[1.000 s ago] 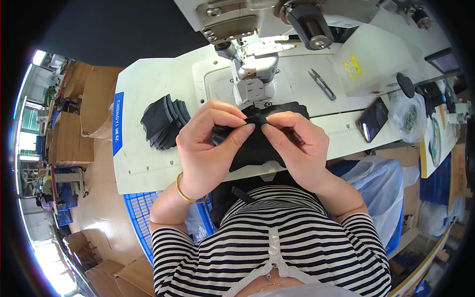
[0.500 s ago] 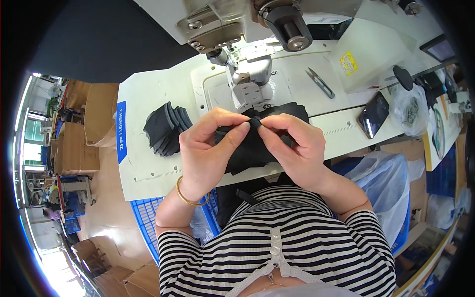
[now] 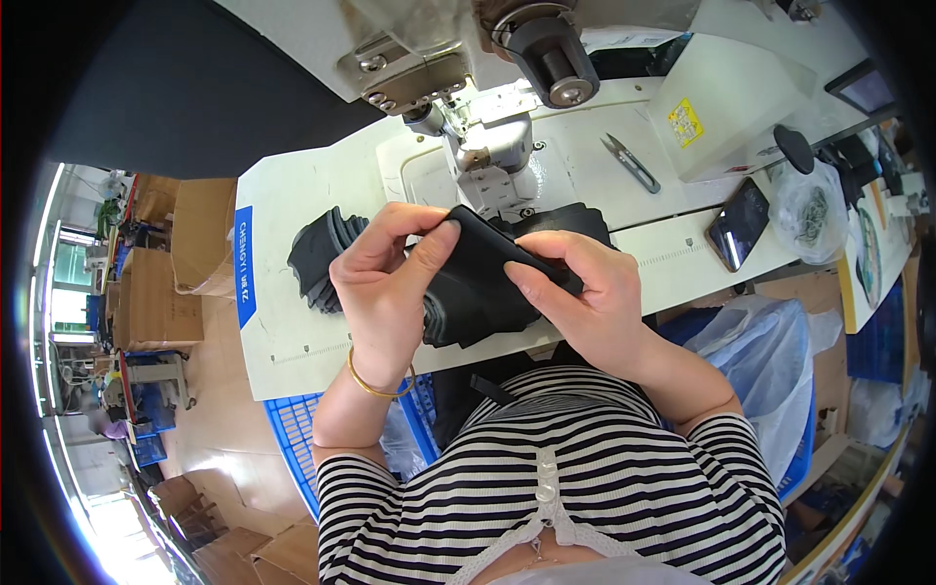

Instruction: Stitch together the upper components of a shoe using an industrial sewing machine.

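A piece of black fabric (image 3: 476,244) is stretched between my two hands, just in front of the sewing machine's foot area (image 3: 487,180). My left hand (image 3: 390,268) pinches its upper left corner between thumb and fingers. With thumb and forefinger, my right hand (image 3: 575,288) grips the right part of its edge. Beneath my hands more black fabric pieces (image 3: 468,317) lie at the table's front edge. A stack of cut black pieces (image 3: 320,258) rests to the left of my left hand.
On the white table (image 3: 292,195) to the right lie thread snips (image 3: 632,163) and a phone (image 3: 738,224). A clear plastic bag (image 3: 807,214) sits beyond the phone. Blue baskets (image 3: 297,429) stand below the table, one lined with plastic (image 3: 751,361). Cardboard boxes (image 3: 156,292) are at the left.
My hands have moved apart, the left one going left. The black fabric, bunched between the fingertips before, is now spread out between them.
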The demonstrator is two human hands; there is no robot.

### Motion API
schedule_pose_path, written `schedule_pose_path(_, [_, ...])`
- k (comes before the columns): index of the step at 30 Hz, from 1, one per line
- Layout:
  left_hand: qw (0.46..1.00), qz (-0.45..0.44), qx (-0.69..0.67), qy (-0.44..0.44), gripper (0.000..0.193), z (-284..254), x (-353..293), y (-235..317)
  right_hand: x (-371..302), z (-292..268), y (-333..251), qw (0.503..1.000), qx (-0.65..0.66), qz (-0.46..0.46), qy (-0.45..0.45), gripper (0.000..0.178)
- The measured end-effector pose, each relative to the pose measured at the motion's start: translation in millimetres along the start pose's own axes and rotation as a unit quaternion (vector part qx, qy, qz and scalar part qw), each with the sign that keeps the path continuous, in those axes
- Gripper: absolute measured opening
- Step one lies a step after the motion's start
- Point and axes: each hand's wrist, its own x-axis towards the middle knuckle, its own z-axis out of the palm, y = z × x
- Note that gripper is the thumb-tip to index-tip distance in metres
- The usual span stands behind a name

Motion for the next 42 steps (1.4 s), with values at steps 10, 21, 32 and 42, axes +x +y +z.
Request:
schedule_pose_path(10, [0.999, 0.007, -0.041, 0.029, 0.01, 3, 6, -6, 5, -1, 6, 1.0, 0.009, -0.011, 0.007, 0.013])
schedule_pose_path(21, [0.977, -0.176, -0.059, -0.107, 0.013, -23, 73, -13, 23, 8, 9, 0.973, 0.162, 0.163, -0.024, 0.019])
schedule_pose_path(32, [0.965, -0.234, -0.071, -0.098, 0.011, -17, 101, -3, 41, 8, 14, 0.964, 0.21, 0.161, 0.019, 0.019])
schedule_pose_path(42, [0.955, -0.277, -0.076, -0.073, 0.013, -16, 105, -2, 39, 11, 12, 0.955, 0.247, 0.162, 0.016, 0.02])
